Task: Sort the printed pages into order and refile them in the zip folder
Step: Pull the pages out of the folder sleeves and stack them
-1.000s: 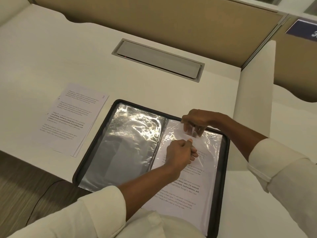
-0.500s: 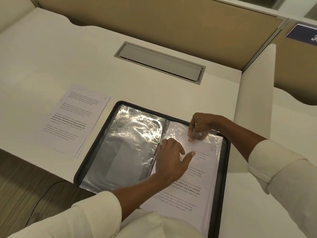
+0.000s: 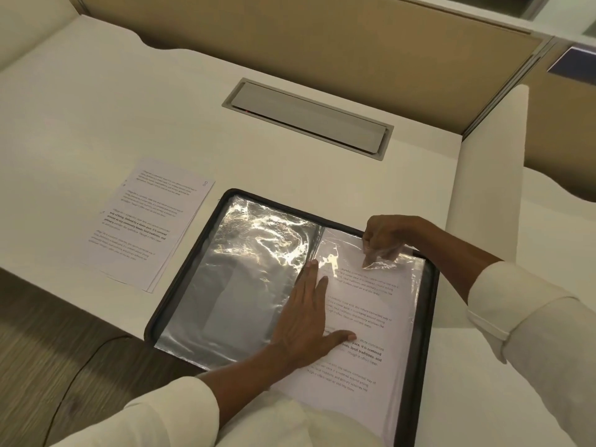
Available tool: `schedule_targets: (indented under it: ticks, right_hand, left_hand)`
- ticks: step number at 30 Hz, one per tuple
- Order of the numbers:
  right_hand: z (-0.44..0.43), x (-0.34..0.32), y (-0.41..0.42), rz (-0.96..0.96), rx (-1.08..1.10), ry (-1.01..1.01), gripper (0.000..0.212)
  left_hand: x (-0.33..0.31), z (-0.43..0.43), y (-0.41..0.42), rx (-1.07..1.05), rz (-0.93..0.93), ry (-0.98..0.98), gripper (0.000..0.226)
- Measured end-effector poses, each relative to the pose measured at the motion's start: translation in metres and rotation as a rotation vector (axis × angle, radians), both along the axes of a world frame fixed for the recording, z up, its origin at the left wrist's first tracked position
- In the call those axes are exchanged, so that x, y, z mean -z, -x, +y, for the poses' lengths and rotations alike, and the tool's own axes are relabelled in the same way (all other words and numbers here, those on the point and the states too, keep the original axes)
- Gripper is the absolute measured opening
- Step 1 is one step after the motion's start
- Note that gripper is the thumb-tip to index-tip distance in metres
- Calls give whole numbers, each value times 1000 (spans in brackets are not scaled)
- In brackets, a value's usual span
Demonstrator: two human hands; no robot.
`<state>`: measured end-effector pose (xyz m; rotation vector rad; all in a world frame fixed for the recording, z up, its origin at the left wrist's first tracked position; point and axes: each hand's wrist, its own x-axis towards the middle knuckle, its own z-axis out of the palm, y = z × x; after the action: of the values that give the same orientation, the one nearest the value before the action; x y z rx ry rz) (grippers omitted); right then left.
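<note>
The black zip folder (image 3: 422, 333) lies open at the desk's front edge. Its left half shows an empty, shiny plastic sleeve (image 3: 245, 279). A printed page (image 3: 364, 321) sits in the right sleeve. My left hand (image 3: 306, 321) lies flat with straight fingers on the page's left side, near the spine. My right hand (image 3: 387, 237) pinches the clear plastic at the top edge of the right sleeve. A small stack of printed pages (image 3: 145, 221) rests on the desk left of the folder.
A grey cable hatch (image 3: 309, 117) is set into the white desk (image 3: 129, 108) behind the folder. A tan partition (image 3: 322, 30) stands at the back, and a white divider (image 3: 487, 175) rises on the right. A dark cable (image 3: 74, 385) runs over the floor at lower left.
My left hand has let go of the page's top, moved down and left, and flattened on the page. The right hand stays at the sleeve's top edge. The page now sits deeper in the sleeve.
</note>
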<state>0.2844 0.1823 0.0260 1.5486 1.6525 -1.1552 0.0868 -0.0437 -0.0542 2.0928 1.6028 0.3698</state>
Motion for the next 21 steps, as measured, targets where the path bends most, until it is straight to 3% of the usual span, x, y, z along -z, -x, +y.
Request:
schedule_targets:
  ticks: [8,15,21]
  right_hand:
    - [14,2,-21,83,111,-138,25]
    - [26,-4,-31,37,45,-469,25]
    - [43,-15,-38,-1,163,-705,28]
  left_hand:
    - [2,-3,0,33,-25,-98,123]
    - [5,-5,0,38,-27,-135,122]
    - [4,-5,1,56,-8,-119,120]
